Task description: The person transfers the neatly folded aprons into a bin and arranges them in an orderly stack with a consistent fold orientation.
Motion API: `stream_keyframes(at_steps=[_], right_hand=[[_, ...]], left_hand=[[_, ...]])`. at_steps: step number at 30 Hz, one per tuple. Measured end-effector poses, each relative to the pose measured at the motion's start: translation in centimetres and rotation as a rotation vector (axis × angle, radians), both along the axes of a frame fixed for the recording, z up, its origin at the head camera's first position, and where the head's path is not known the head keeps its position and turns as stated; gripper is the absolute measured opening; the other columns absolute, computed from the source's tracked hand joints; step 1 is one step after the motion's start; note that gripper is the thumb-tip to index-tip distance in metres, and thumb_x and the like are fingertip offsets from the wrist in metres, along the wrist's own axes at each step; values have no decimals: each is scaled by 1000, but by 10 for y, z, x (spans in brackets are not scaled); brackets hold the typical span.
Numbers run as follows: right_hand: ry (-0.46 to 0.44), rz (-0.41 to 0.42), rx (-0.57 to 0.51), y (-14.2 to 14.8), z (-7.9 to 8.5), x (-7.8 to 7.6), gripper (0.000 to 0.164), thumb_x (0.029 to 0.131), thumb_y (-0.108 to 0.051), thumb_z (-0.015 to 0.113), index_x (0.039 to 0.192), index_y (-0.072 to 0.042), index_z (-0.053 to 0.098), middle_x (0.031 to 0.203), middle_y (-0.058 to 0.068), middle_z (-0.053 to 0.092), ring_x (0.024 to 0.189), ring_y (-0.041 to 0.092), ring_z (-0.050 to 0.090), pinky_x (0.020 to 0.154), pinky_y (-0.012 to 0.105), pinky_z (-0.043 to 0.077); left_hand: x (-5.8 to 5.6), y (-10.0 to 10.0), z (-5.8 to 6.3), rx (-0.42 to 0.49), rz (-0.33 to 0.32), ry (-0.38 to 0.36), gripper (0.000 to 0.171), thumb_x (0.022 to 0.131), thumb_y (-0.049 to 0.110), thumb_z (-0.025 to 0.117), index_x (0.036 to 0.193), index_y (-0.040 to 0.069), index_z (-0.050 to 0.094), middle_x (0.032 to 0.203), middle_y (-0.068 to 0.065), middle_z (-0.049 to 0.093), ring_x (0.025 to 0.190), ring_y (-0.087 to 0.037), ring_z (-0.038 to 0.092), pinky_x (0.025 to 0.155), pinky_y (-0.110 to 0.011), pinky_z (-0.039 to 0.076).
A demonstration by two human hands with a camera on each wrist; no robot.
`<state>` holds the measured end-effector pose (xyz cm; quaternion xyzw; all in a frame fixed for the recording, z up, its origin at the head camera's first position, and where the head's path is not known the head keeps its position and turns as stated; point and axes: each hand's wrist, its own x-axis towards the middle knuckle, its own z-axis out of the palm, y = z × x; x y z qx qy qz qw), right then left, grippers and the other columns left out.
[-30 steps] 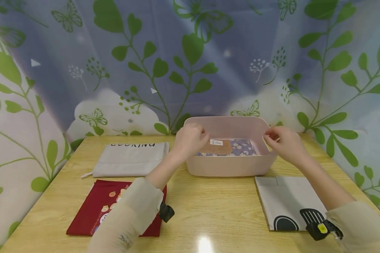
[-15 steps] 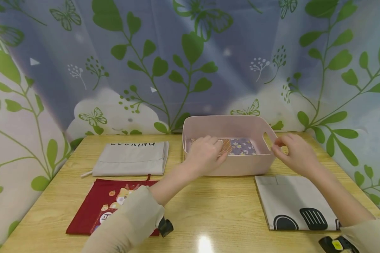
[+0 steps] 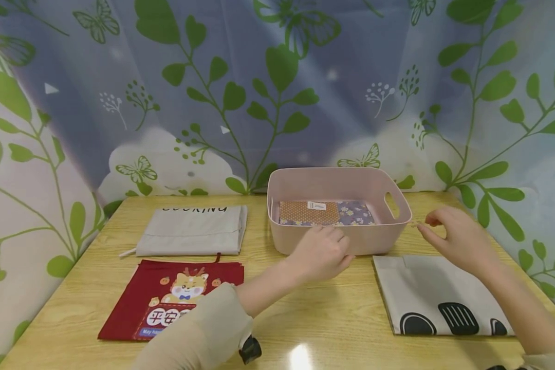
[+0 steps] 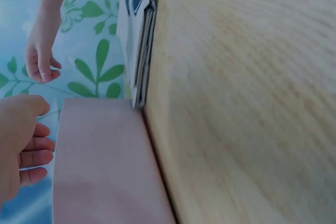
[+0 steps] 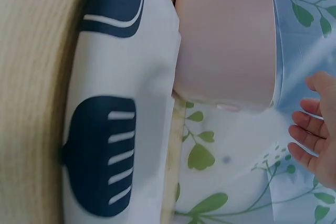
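A pale pink plastic basket (image 3: 374,239) stands at the back of the table. Flat inside it lies a folded cloth, floral with a brown dotted panel (image 3: 296,211) and a white label. My left hand (image 3: 321,254) hovers in front of the basket's near wall, fingers loosely bent with nothing in them. To the right of the basket, over the back part of a folded off-white cloth (image 3: 425,288) with black utensil prints, is my right hand (image 3: 462,239). It too is without anything, its fingers relaxed in the right wrist view, apart from the basket (image 5: 226,35).
At the left, a folded grey cloth (image 3: 191,234) with black lettering lies behind a folded red cloth (image 3: 125,303) with a cartoon animal print. My left sleeve covers part of the red one. A patterned curtain (image 3: 277,92) hangs right behind the wooden table (image 3: 277,329).
Both hands have drawn back from the basket: the left from over its left side to before its front wall, the right from its right handle outward and toward me. The basket and cloths stay put.
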<state>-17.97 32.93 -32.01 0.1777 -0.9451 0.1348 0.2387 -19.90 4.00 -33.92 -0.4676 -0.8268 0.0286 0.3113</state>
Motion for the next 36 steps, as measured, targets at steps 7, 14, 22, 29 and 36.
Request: stream_keyframes(at_steps=[7, 14, 22, 29, 36], right_hand=[[-61, -38, -1, 19, -6, 9, 19, 85, -12, 65, 90, 6, 60, 86, 19, 59, 83, 37, 53, 68, 52, 43], [-67, -78, 4, 32, -12, 16, 22, 86, -13, 65, 92, 8, 60, 88, 23, 60, 83, 40, 54, 67, 53, 44], [-108, -128, 6, 50, -17, 20, 30, 89, -19, 62, 95, 10, 60, 92, 27, 60, 85, 42, 54, 66, 54, 44], [-167, -187, 3, 64, -24, 20, 37, 91, -24, 59, 98, 12, 58, 94, 30, 58, 86, 45, 52, 67, 56, 42], [-205, -239, 32, 79, -31, 18, 40, 91, -24, 59, 99, 15, 57, 95, 34, 56, 86, 47, 52, 68, 58, 42]], left_hand=[[9, 13, -8, -39, 8, -20, 23, 87, 40, 59, 79, 19, 64, 76, 8, 59, 70, -9, 53, 60, -20, 40], [17, 29, -14, -85, 34, -55, 24, 89, 41, 55, 88, 20, 66, 83, 9, 60, 76, -8, 56, 64, -19, 42], [23, 48, -18, -143, 83, -150, 26, 91, 44, 51, 94, 22, 65, 88, 9, 60, 83, -8, 55, 73, -20, 42], [22, 58, -27, -99, 127, -208, 29, 91, 46, 51, 97, 22, 66, 90, 9, 60, 83, -8, 52, 73, -22, 36], [21, 68, -37, -69, 166, -311, 27, 90, 44, 54, 95, 20, 65, 86, 8, 57, 82, -8, 51, 75, -22, 39]])
